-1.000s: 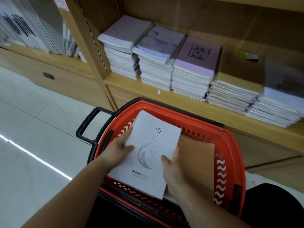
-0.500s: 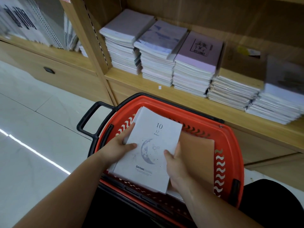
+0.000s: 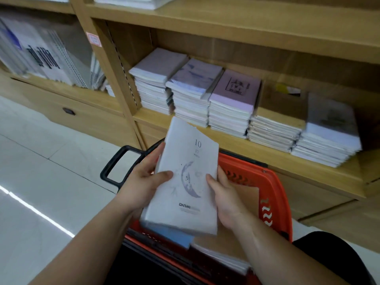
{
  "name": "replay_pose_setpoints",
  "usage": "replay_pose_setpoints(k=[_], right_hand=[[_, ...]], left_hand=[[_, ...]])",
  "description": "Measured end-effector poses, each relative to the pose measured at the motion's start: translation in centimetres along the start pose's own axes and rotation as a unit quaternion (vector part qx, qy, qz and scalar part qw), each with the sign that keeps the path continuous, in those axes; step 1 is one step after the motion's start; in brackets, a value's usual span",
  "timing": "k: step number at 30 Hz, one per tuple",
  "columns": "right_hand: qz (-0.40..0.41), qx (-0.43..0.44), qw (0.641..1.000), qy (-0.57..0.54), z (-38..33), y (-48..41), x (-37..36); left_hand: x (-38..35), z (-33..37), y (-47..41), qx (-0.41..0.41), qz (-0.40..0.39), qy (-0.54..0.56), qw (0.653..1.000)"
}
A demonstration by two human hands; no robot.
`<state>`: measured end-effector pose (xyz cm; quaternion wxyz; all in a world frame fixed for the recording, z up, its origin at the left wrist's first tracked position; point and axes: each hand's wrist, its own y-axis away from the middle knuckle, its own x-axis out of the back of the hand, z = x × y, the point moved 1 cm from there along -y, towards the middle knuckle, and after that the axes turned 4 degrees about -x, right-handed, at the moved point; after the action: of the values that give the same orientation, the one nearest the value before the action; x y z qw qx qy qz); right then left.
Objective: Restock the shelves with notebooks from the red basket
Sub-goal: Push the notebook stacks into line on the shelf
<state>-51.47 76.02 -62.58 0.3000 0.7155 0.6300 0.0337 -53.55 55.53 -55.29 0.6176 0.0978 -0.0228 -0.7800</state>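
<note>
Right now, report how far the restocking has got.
Done: five stacks of notebooks sit on the shelf. In hand: the left hand and right hand grip a bundle of moon-cover notebooks over the red basket, not yet shelved. Left: a brown notebook and a blue notebook lie in the basket, with more beneath.

Soft even light. Glare streak on floor (image 3: 41, 161) left of fingers (image 3: 153, 156); notebook stacks (image 3: 329, 130) right of them motion-smeared; frame edges bowed.

The left hand (image 3: 144, 182) and right hand (image 3: 226, 199) grip opposite side edges of the notebooks (image 3: 185, 202), thumbs pressed on top.
</note>
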Motion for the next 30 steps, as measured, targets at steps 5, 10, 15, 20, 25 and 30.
replay_pose_setpoints(k=[5,10,15,20,25,30], right_hand=[[-0.057,0.055,0.995,0.061,-6.9,1.3,-1.4],[-0.096,0.083,0.990,0.065,-11.9,3.0,-2.6],[-0.185,-0.023,0.983,0.005,-15.2,5.1,-4.4],[-0.092,0.123,0.988,0.002,-20.5,6.6,-5.2],[-0.117,0.186,0.975,0.039,-23.7,10.2,-5.6],[-0.134,0.234,0.962,0.049,-25.7,12.5,-6.7]], left_hand=[[-0.6,5.2,-0.2,-0.048,0.019,0.081,0.995],[-1.7,11.0,0.8,-0.103,0.000,0.126,0.987],[-2.6,16.6,1.9,-0.148,-0.011,0.109,0.983],[-2.5,20.9,1.6,-0.145,0.008,0.117,0.982],[-2.1,23.6,1.8,-0.116,-0.034,0.092,0.988],[-2.4,26.0,2.2,-0.155,-0.055,0.038,0.986]])
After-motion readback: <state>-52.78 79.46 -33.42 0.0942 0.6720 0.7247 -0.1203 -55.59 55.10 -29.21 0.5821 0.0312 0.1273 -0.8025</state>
